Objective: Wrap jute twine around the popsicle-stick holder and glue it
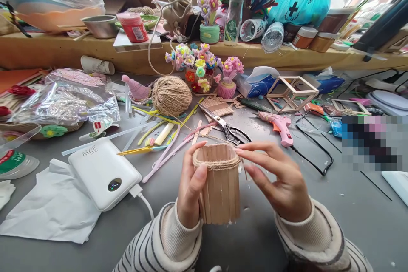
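My left hand (190,187) grips a small cup built of wooden craft sticks (220,193), held upright over the grey table (350,204). Jute twine (216,162) is wrapped around the cup's rim. My right hand (280,180) rests its fingertips on the twine at the cup's right rim. A strand of twine runs back from the cup to a twine ball (171,95) behind it.
Scissors (226,127) and a pink glue gun (280,126) lie just beyond the cup. A white power bank (103,173) sits left on white paper (51,208). Pipe-cleaner flower pots (200,68), a stick cube frame (291,92), plastic bags and a cluttered wooden shelf (63,51) fill the back.
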`<state>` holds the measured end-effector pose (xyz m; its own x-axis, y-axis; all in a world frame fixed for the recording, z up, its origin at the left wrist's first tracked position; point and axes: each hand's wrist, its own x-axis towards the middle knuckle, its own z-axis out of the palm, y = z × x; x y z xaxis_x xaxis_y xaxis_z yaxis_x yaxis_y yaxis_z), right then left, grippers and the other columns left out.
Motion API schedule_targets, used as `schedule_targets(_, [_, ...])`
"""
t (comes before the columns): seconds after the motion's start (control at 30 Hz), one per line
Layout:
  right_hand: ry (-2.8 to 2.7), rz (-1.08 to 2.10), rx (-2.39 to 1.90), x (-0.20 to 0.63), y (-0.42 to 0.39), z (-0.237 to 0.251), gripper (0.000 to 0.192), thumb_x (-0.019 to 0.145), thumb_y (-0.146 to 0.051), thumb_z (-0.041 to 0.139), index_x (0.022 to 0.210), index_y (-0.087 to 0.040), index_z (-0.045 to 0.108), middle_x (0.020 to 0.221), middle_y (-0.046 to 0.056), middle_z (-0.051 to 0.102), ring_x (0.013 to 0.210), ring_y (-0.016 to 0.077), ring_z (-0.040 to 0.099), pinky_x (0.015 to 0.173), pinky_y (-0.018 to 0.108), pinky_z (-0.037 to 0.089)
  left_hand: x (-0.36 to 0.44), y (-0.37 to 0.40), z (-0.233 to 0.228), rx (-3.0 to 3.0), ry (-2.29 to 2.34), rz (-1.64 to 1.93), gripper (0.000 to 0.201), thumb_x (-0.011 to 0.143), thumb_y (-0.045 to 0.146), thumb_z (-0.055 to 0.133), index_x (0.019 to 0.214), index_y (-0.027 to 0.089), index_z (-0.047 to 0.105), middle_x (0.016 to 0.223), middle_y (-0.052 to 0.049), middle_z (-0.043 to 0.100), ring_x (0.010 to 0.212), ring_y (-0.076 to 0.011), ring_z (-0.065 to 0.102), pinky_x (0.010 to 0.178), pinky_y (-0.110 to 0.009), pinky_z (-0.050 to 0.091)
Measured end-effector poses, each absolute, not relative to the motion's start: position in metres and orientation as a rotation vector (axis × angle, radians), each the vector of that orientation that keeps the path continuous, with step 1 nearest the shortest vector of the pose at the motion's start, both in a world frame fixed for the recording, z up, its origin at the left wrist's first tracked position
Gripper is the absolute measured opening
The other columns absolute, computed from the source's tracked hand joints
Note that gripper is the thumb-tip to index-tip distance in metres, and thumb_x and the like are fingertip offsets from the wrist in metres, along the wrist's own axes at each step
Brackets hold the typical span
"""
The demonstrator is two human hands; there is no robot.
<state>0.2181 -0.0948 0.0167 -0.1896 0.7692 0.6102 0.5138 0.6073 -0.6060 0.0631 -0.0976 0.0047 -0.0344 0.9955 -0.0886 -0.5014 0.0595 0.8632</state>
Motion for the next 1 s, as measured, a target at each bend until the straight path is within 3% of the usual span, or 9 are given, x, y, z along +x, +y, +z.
schedule_targets(0.03, [-1.886, 0.332, -1.040, 0.218, -0.094, 0.015, 0.030, 0.083, -0.030, 0.055, 0.111, -0.020, 0.059, 0.106, 0.008, 0.059, 0.101, 0.0181, 0.054, 0.083, 0.033, 0.048, 0.062, -0.096, 0.003, 0.745, 0.915, 1.396, 0.049, 0.069, 0.051, 0.058, 0.108, 0.022, 0.048, 0.103, -0.006, 0.062, 0.090, -0.0235, 0.059, 0.077, -0.035, 0.044])
schedule_targets(0.13, [-1.997, 0.303, -1.036, 0.216, -0.091, 0.007, 0.073, 0.065, -0.063, 0.059, 0.119, -0.015, 0.052, 0.120, 0.014, 0.048, 0.113, 0.0256, 0.045, 0.091, 0.040, 0.045, 0.057, -0.090, -0.006, 0.775, 1.009, 1.403, 0.048, 0.070, 0.052, 0.056, 0.106, 0.021, 0.049, 0.102, -0.007, 0.062, 0.092, -0.0244, 0.058, 0.080, -0.037, 0.043])
schedule_targets(0.23, [-2.105, 0.211, -1.039, 0.214, -0.087, -0.003, 0.097, 0.051, -0.073, 0.059, 0.127, -0.015, 0.041, 0.129, 0.016, 0.038, 0.121, 0.0308, 0.035, 0.100, 0.047, 0.035, 0.051, -0.081, -0.016, 0.880, 1.027, 1.475, 0.046, 0.071, 0.051, 0.056, 0.105, 0.020, 0.051, 0.122, -0.009, 0.053, 0.107, -0.0276, 0.052, 0.087, -0.039, 0.041])
schedule_targets(0.33, [-2.205, 0.144, -1.042, 0.212, -0.084, -0.012, 0.108, 0.051, -0.075, 0.058, 0.135, -0.014, 0.027, 0.136, 0.017, 0.030, 0.127, 0.0335, 0.026, 0.104, 0.050, 0.027, 0.046, -0.075, -0.024, 0.988, 0.991, 1.495, 0.044, 0.073, 0.049, 0.055, 0.107, 0.020, 0.050, 0.125, -0.009, 0.050, 0.113, -0.0274, 0.048, 0.093, -0.039, 0.037])
schedule_targets(0.53, [-2.225, 0.061, -1.036, 0.211, -0.082, -0.019, 0.097, 0.061, -0.060, 0.063, 0.134, -0.014, 0.020, 0.138, 0.017, 0.027, 0.130, 0.0323, 0.023, 0.104, 0.049, 0.028, 0.050, -0.075, -0.019, 0.969, 0.972, 1.495, 0.043, 0.074, 0.048, 0.055, 0.107, 0.022, 0.049, 0.127, -0.007, 0.049, 0.110, -0.0245, 0.050, 0.091, -0.035, 0.039])
schedule_targets(0.73, [-2.204, 0.038, -0.990, 0.209, -0.081, -0.019, 0.090, 0.063, -0.054, 0.062, 0.132, -0.013, 0.021, 0.137, 0.018, 0.028, 0.129, 0.0335, 0.026, 0.101, 0.051, 0.031, 0.056, -0.082, -0.007, 0.894, 0.995, 1.493, 0.043, 0.072, 0.046, 0.058, 0.106, 0.021, 0.050, 0.109, -0.004, 0.060, 0.096, -0.0194, 0.056, 0.085, -0.030, 0.041])
schedule_targets(1.0, [-2.190, 0.041, -0.995, 0.211, -0.082, -0.021, 0.089, 0.061, -0.051, 0.064, 0.130, -0.012, 0.025, 0.137, 0.019, 0.030, 0.129, 0.0333, 0.026, 0.101, 0.051, 0.032, 0.054, -0.080, -0.012, 0.879, 1.005, 1.473, 0.050, 0.068, 0.049, 0.061, 0.107, 0.020, 0.049, 0.112, -0.007, 0.058, 0.100, -0.0231, 0.055, 0.087, -0.033, 0.040])
